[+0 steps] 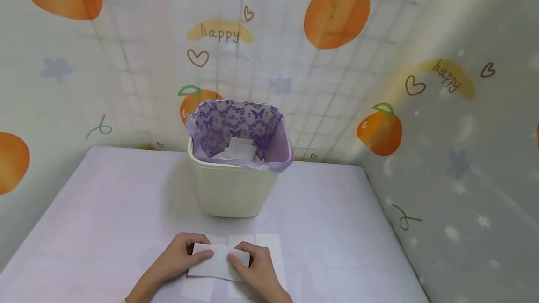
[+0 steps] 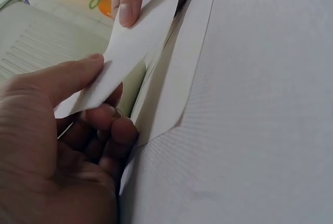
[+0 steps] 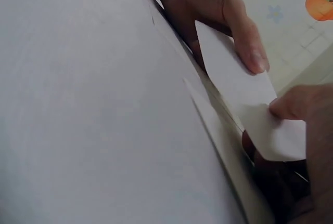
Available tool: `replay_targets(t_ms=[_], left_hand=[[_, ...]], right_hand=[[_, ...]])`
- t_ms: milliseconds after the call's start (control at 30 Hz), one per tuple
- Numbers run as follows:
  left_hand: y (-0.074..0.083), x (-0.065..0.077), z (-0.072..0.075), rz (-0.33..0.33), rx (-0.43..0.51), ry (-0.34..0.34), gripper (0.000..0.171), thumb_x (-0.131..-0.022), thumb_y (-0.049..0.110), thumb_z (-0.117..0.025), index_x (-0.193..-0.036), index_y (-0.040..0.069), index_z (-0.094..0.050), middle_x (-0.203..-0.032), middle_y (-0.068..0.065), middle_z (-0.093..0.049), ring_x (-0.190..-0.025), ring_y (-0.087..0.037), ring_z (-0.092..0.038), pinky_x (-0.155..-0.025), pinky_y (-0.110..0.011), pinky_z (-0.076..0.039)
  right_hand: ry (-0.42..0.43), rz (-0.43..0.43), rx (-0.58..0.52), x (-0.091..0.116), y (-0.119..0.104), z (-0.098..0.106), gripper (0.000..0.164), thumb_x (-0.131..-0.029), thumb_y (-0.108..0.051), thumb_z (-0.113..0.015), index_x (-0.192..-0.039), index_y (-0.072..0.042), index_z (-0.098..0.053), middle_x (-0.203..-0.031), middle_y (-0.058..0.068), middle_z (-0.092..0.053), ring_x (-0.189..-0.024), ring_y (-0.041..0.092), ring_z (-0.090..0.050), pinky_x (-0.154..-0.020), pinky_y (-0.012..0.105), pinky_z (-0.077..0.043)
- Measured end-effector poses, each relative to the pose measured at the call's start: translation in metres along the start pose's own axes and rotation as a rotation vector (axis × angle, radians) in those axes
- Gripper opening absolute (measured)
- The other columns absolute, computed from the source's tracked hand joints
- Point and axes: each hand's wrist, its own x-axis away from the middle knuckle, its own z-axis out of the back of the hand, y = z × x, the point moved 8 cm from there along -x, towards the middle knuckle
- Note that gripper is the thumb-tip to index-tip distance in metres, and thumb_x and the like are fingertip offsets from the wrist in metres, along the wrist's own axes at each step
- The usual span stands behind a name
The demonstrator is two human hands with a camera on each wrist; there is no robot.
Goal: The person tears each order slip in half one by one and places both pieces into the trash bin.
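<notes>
Both hands hold one small rectangular piece of white paper [image 1: 220,262] a little above the table. The left hand [image 1: 177,257] pinches its left end, thumb on top and fingers beneath. At the right end, the right hand [image 1: 260,268] pinches it the same way. In the left wrist view the paper [image 2: 140,37] bends slightly between the two thumbs. Under the hands, several more white paper pieces [image 1: 271,251] lie on the table, partly hidden by the held one. The right wrist view shows the held paper [image 3: 239,78] above a lower sheet's edge.
A cream bin [image 1: 231,193] with a purple butterfly-print liner [image 1: 269,146] stands on the table beyond the hands. White paper pieces [image 1: 241,148] lie inside it. A pale cloth covers the table [image 1: 337,228]. Curtains [image 1: 269,60] printed with oranges hang behind and at the sides.
</notes>
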Motion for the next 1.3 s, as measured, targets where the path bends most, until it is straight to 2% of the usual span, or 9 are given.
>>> replay_targets(t_ms=[133,200,333,533,667,733,900,1133,1300], left_hand=[[0.002,-0.001,0.003,0.007,0.025,0.042,0.007,-0.097,0.024,-0.078,-0.102,0.026,-0.076,-0.096,0.008,-0.074,-0.063,-0.002,-0.052,-0.057,-0.025,-0.048],[0.004,0.001,0.005,0.01,0.018,0.059,0.006,-0.097,0.024,-0.078,-0.102,0.027,-0.075,-0.096,0.01,-0.073,-0.06,-0.002,-0.044,-0.053,-0.024,-0.043],[0.005,0.006,0.004,-0.003,0.033,0.041,0.005,-0.098,0.022,-0.077,-0.098,0.025,-0.074,-0.092,0.007,-0.072,-0.058,0.0,-0.041,-0.05,-0.023,-0.04],[0.008,0.009,0.004,0.028,0.072,0.072,0.006,-0.098,0.02,-0.077,-0.096,0.025,-0.074,-0.09,0.002,-0.072,-0.06,-0.001,-0.052,-0.056,-0.024,-0.049],[0.013,0.008,0.001,0.032,0.125,0.069,0.008,-0.099,0.013,-0.075,-0.098,0.022,-0.074,-0.092,-0.002,-0.072,-0.065,-0.006,-0.061,-0.062,-0.027,-0.055],[0.018,0.008,0.002,0.025,0.124,0.094,0.006,-0.099,0.015,-0.075,-0.097,0.021,-0.075,-0.09,-0.003,-0.072,-0.066,-0.007,-0.061,-0.062,-0.027,-0.055],[0.034,0.004,0.009,-0.006,0.084,0.172,0.004,-0.098,0.023,-0.077,-0.094,0.024,-0.075,-0.087,0.0,-0.071,-0.068,-0.007,-0.059,-0.062,-0.027,-0.053],[0.051,-0.001,0.013,-0.085,0.066,0.209,0.007,-0.097,0.017,-0.078,-0.094,0.023,-0.075,-0.09,0.004,-0.073,-0.071,-0.014,-0.062,-0.062,-0.027,-0.053],[0.065,-0.006,0.016,-0.08,0.064,0.218,0.007,-0.097,0.019,-0.078,-0.095,0.024,-0.075,-0.093,0.002,-0.074,-0.077,-0.014,-0.065,-0.065,-0.027,-0.054]], right_hand=[[0.009,0.02,0.029,-0.001,-0.004,0.002,0.01,-0.093,-0.019,-0.08,-0.089,-0.026,-0.075,-0.073,-0.013,-0.067,-0.059,-0.005,-0.042,-0.055,0.013,-0.04],[0.028,0.021,0.037,0.0,-0.005,0.003,0.011,-0.092,-0.019,-0.08,-0.088,-0.027,-0.074,-0.075,-0.015,-0.068,-0.06,-0.004,-0.044,-0.057,0.013,-0.042],[0.048,0.001,0.016,0.005,-0.005,0.0,0.011,-0.093,-0.019,-0.08,-0.087,-0.027,-0.075,-0.077,-0.014,-0.071,-0.067,-0.003,-0.055,-0.064,0.017,-0.049],[0.068,-0.063,-0.006,0.007,-0.007,0.001,0.007,-0.095,-0.02,-0.079,-0.091,-0.026,-0.077,-0.083,-0.013,-0.074,-0.07,-0.001,-0.058,-0.065,0.019,-0.051],[0.082,-0.089,0.016,0.006,-0.012,0.006,0.009,-0.092,-0.018,-0.081,-0.09,-0.026,-0.077,-0.08,-0.012,-0.073,-0.064,-0.003,-0.049,-0.059,0.015,-0.044],[0.071,-0.087,0.02,0.004,-0.017,0.009,0.01,-0.092,-0.017,-0.081,-0.089,-0.025,-0.077,-0.077,-0.012,-0.071,-0.061,-0.003,-0.044,-0.056,0.013,-0.04],[0.038,-0.061,0.033,-0.004,-0.031,0.015,0.011,-0.093,-0.016,-0.08,-0.088,-0.025,-0.076,-0.077,-0.013,-0.071,-0.06,-0.002,-0.045,-0.054,0.013,-0.04],[0.045,-0.023,0.096,-0.01,-0.046,0.028,0.01,-0.093,-0.02,-0.081,-0.089,-0.027,-0.075,-0.071,-0.015,-0.064,-0.054,-0.007,-0.035,-0.048,0.011,-0.032],[0.056,0.043,0.103,-0.014,-0.06,0.038,0.011,-0.093,-0.019,-0.08,-0.088,-0.026,-0.075,-0.075,-0.015,-0.07,-0.059,-0.005,-0.049,-0.048,0.013,-0.04]])
